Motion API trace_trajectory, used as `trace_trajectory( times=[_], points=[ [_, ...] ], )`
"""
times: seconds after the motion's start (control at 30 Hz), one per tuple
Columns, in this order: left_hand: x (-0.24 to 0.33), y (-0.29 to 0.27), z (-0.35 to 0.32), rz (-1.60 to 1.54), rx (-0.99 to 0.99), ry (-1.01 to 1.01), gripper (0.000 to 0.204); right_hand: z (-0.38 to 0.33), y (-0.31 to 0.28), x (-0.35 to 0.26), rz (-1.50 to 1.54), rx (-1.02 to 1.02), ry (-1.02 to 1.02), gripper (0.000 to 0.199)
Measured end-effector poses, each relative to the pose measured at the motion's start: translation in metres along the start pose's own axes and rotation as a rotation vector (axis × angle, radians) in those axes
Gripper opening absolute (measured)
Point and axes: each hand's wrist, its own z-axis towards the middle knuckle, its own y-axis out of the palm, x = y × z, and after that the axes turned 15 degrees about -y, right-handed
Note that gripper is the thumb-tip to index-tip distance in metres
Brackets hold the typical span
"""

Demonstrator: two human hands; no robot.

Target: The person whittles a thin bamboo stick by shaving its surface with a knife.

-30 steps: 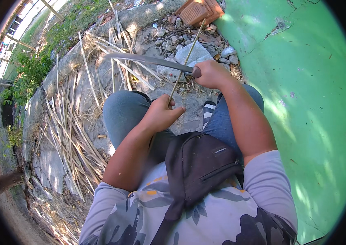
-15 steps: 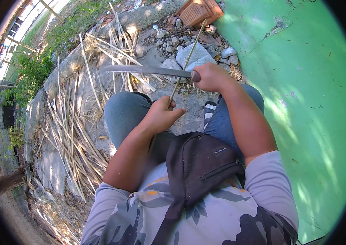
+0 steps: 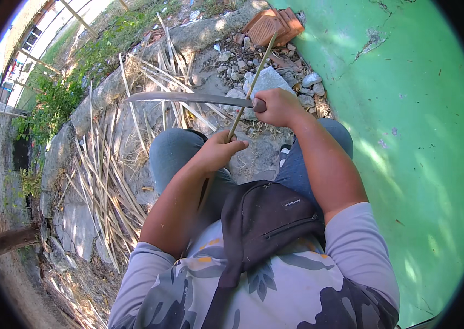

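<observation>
My right hand (image 3: pixel 279 107) is closed round the handle of a machete (image 3: pixel 188 97), whose long curved blade points left. A thin bamboo strip (image 3: pixel 256 77) slants up and away from my left hand (image 3: pixel 220 150), which grips its near end with the thumb lying toward the right. The blade crosses the strip just left of the handle and seems to touch it, above my knees. Inside my left fist the strip's lower end is hidden.
Many pale split strips (image 3: pixel 103 189) lie heaped on the stony ground to the left. Ahead are rubble, a pale stone block (image 3: pixel 269 82) and orange clay blocks (image 3: pixel 273 26). A green painted floor (image 3: pixel 407 137) spans the right side. A dark bag (image 3: pixel 273 219) rests on my lap.
The machete's handle and my right hand have shifted slightly left and nearer. My left hand still grips the strip, and the view has turned a little.
</observation>
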Motion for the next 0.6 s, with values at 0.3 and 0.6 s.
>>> trace_trajectory(
  times=[0.3,0.6],
  points=[
    [0.006,-0.012,-0.033,-0.380,-0.229,-0.160,0.028,-0.014,-0.028,-0.004,0.156,0.288,0.123,0.030],
    [0.018,-0.012,-0.019,-0.460,-0.119,-0.214,0.045,-0.022,-0.036,-0.004,0.294,0.304,-0.013,0.031]
  ],
)
